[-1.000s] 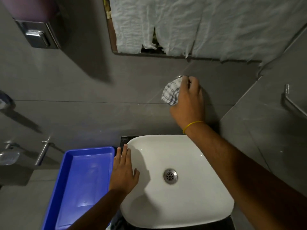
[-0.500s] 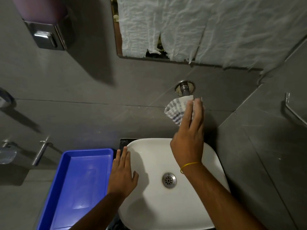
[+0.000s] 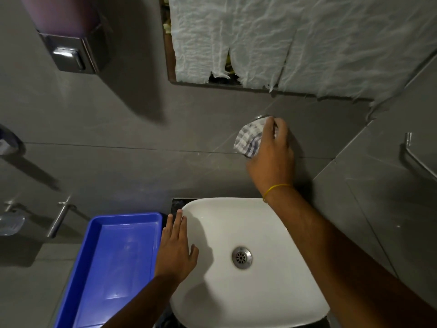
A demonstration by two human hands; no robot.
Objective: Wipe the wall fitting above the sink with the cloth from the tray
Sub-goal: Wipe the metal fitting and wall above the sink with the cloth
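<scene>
My right hand [image 3: 272, 157] presses a checked white and blue cloth [image 3: 248, 139] against the grey wall above the white sink [image 3: 272, 292]. The cloth and my fingers cover the round metal wall fitting [image 3: 259, 117], of which only the top rim shows. My left hand [image 3: 176, 249] lies flat, fingers spread, on the sink's left rim, holding nothing. The blue tray [image 3: 104, 263] sits to the left of the sink with nothing in it.
A soap dispenser [image 3: 68, 43] hangs on the wall at upper left. A mirror covered with white paper [image 3: 307, 43] is above the fitting. A metal rail [image 3: 416, 157] is on the right wall, and a metal handle [image 3: 59, 218] and soap dish [image 3: 11, 223] at left.
My right hand has gone back up with the cloth from below the fitting and covers it again. The left hand has stayed on the sink rim.
</scene>
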